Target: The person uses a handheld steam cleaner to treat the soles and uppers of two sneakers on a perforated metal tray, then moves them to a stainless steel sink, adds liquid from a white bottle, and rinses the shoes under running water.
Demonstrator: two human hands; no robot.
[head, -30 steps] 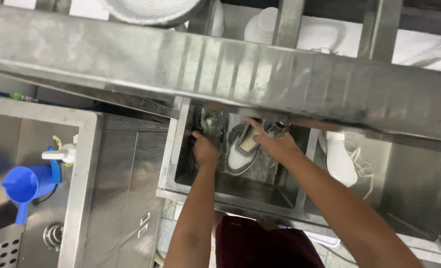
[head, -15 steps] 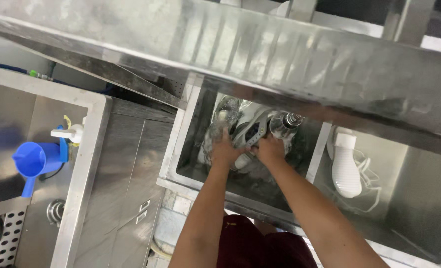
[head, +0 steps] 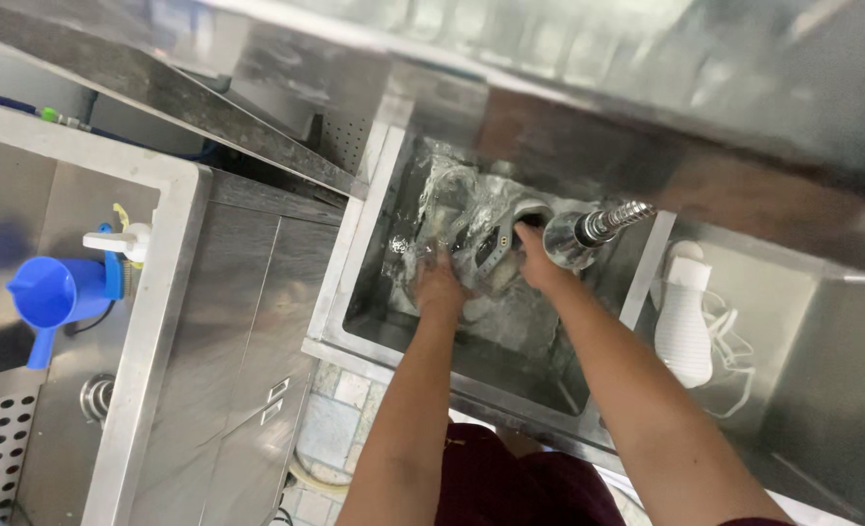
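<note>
A grey and white sneaker (head: 492, 245) lies in splashing water inside the left basin of a steel sink (head: 345, 282). My left hand (head: 439, 285) presses on the shoe's near end under the water. My right hand (head: 537, 261) grips the shoe's opening at its right side. A chrome spray faucet head (head: 570, 239) hangs just right of my right hand, pointing at the shoe. How firmly my left hand holds the shoe is blurred by the water.
A white sneaker (head: 686, 317) with loose laces lies in the right basin. A steel shelf (head: 588, 107) overhangs the sink. To the left stand a steel cabinet (head: 247, 341) and another sink holding a blue jug (head: 51, 292).
The view tilted down and the faucet head came into clearer sight. Both hands shifted on the grey shoe, and water now splashes more widely around it.
</note>
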